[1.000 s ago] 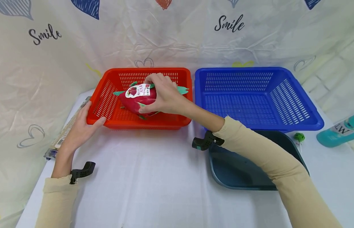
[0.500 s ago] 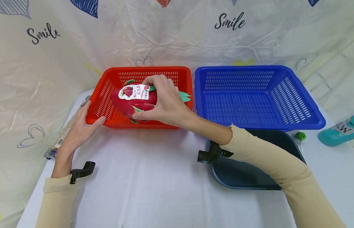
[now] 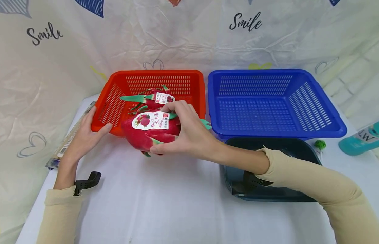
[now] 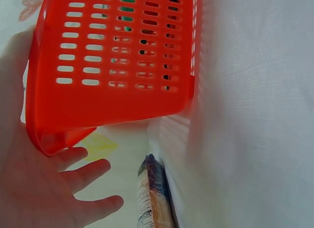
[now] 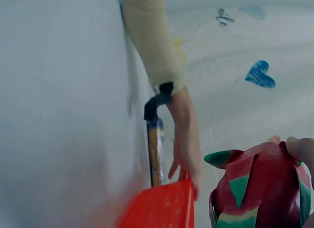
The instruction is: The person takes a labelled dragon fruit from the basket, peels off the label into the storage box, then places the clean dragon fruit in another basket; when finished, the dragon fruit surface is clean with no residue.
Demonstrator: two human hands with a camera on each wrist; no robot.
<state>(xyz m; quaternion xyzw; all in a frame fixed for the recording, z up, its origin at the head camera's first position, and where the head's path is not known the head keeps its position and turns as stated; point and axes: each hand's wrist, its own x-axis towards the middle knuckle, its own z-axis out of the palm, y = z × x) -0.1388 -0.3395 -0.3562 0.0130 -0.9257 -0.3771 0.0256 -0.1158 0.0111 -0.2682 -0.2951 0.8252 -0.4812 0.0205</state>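
Observation:
My right hand (image 3: 192,137) grips a large red dragon fruit (image 3: 138,137) with green scales and a white label. It hangs over the front rim of the red basket (image 3: 116,120). Behind it, a second labelled dragon fruit (image 3: 151,104) lies inside that basket, partly covered by the first. At the basket's front left corner rests my left hand (image 3: 83,139), thumb over the rim. The left wrist view shows straight, spread fingers (image 4: 93,174) past the corner. In the right wrist view the held dragon fruit (image 5: 267,181) is close up, with only part of the hand visible.
A blue basket (image 3: 276,133) stands right of the red one. Before it sits a dark tray (image 3: 230,176), partly under my right forearm. Farther right are a green lollipop-like thing (image 3: 320,145) and a teal bottle (image 3: 358,140). A long printed packet (image 3: 62,149) lies at left.
My right hand has lifted the dragon fruit out of the red basket and drawn it toward me, uncovering the second dragon fruit. My left hand has stayed at the corner.

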